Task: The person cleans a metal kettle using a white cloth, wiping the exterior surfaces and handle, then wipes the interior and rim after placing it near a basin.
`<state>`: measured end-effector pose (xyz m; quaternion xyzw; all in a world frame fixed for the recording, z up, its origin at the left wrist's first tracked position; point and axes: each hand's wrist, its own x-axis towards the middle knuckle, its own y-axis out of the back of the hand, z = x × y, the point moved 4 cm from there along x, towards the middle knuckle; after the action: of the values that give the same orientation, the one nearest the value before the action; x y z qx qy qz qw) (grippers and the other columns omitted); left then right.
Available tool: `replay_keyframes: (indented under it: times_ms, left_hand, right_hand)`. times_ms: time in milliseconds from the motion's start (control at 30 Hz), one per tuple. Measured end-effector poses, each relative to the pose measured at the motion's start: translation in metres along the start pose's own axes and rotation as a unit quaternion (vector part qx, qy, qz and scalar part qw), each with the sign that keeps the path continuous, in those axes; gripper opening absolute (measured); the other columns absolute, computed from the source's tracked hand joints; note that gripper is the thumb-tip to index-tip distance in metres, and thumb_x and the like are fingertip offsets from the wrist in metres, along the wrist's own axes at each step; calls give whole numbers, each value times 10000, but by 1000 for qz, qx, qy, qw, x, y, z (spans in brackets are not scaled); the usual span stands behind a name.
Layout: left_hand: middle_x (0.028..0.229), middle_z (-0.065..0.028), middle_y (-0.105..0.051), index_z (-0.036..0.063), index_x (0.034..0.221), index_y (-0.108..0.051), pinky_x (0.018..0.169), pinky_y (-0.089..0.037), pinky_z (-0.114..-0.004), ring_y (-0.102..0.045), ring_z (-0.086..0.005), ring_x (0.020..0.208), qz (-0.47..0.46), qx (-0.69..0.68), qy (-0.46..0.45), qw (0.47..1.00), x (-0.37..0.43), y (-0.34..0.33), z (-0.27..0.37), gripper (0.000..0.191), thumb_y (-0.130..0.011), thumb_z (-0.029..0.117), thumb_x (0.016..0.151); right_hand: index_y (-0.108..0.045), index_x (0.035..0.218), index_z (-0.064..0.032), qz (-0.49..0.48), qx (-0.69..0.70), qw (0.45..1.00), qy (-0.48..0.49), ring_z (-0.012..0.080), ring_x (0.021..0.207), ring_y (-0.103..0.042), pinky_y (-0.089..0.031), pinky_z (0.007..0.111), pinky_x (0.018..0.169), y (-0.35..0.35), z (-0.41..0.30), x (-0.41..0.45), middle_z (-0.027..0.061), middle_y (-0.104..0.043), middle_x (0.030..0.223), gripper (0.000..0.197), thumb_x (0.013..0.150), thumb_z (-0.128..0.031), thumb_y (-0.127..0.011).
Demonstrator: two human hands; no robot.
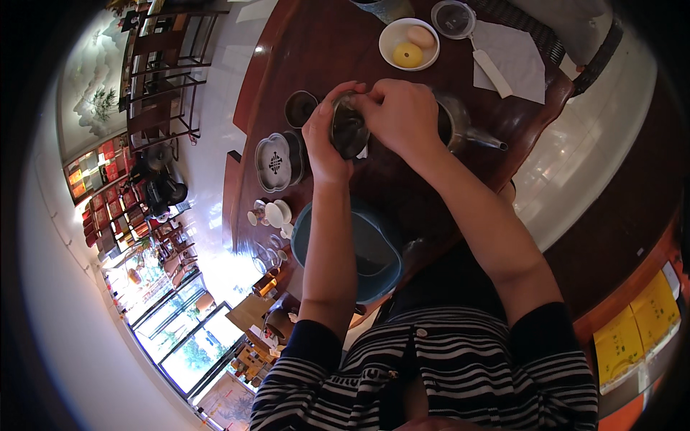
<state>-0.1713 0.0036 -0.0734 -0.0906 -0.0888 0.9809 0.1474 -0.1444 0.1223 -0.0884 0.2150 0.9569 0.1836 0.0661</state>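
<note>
My left hand (328, 140) grips a small dark round vessel or lid (349, 129) by its rim, its hollow side towards me. Fingers of my right hand (401, 116) pinch or touch the upper edge of the same piece; a bit of white shows just beneath it. Beyond my right wrist stands a metal teapot (461, 124), partly covered by the hand, its spout pointing right. A dark cup (301, 109) and a lobed metal dish with a pierced pattern (274, 161) are to the left of my left hand. Below, my left forearm crosses a blue-green basin (380, 269).
A white bowl (385, 48) with an egg-shaped thing and a yellow round one stands at the back, near a strainer (453, 20) and a white cloth or paper (517, 64). Small white cups (277, 214) and clear glasses (269, 256) sit at the wooden table's left side.
</note>
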Motion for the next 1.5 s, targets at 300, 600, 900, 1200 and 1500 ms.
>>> replay_keyframes:
  times_ms: [300,600,900,1200,1500]
  left_hand:
    - [1039,-181,-621,-118,1097,-549,849,-473,-323,-613,-248,945,12,-26,-8,1000,-1,-3,-1,488,-439,295,863]
    - [1008,-163,-632,-101,1063,-578,831,-474,-308,-614,-213,924,15,-37,1,999,-2,0,-3,461,-427,281,853]
    - [997,-146,-636,-100,1029,-599,840,-451,-287,-602,-192,907,28,-12,-34,999,0,-1,4,365,-444,172,842]
    - [912,-130,-645,-107,971,-626,788,-463,-279,-604,-178,834,29,-40,-52,997,-1,-2,2,324,-477,139,823]
    - [966,-144,-642,-109,1010,-610,805,-476,-291,-617,-207,891,43,-25,-39,998,-4,-1,-5,353,-479,170,839]
  right_hand:
    - [-695,727,-76,-135,-92,983,-80,321,748,-649,-512,398,671,5,-1,1,146,-656,714,203,718,-277,-662]
    - [-668,717,-58,-201,-136,970,-27,301,683,-636,-497,400,628,9,3,1,145,-631,668,263,724,-321,-674]
    - [-685,724,-78,-68,-212,973,64,312,673,-639,-505,404,624,6,-15,4,152,-628,661,264,765,-331,-623]
    - [-662,790,-14,-222,-104,955,-168,319,654,-641,-496,362,580,-17,10,3,173,-650,741,242,739,-240,-593]
    - [-437,613,-117,-342,221,764,-501,52,361,-296,-190,189,363,-16,0,-35,-51,-347,478,232,783,-180,-583]
